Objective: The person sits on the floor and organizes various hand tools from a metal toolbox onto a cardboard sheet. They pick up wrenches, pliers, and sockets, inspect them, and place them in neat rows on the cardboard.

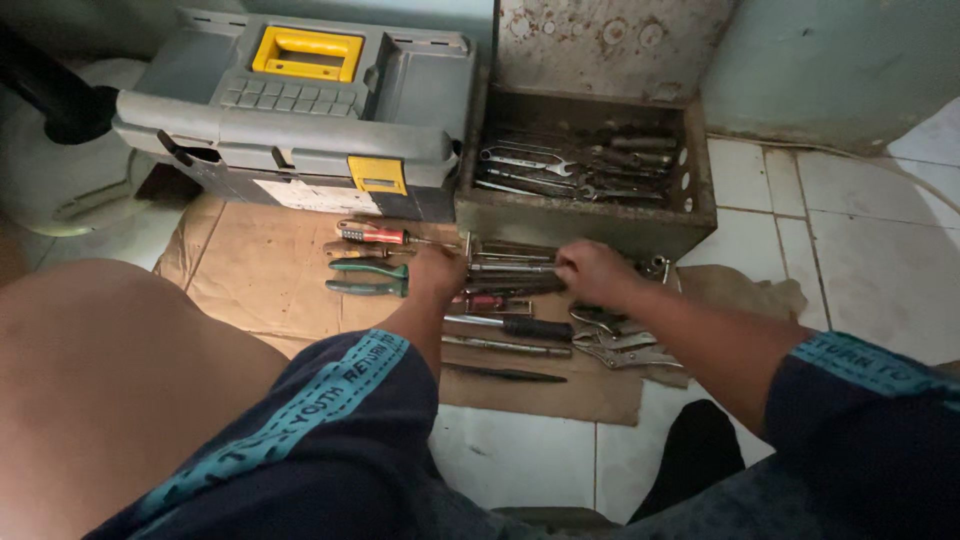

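On the floor, a flattened sheet of brown cardboard (pixel 260 270) is carrying a row of hand tools, and I am seeing both hands working over them. The left hand (pixel 437 272) is resting on the tools just right of the red-handled screwdriver (pixel 372 234) and the two green-handled screwdrivers (pixel 368 278); its fingers are curled down, but I cannot tell what they are clamping. The right hand (pixel 594 272) is hovering over the metal tools (pixel 510 268), fingers bent together, grip unclear. Near it are lying locking pliers (pixel 618 350). Far left is sitting a grey toolbox (pixel 300 120) with a yellow handle, yellow latch and a pale rectangular label. Far right is standing an open rusty metal box (pixel 585 225) holding wrenches.
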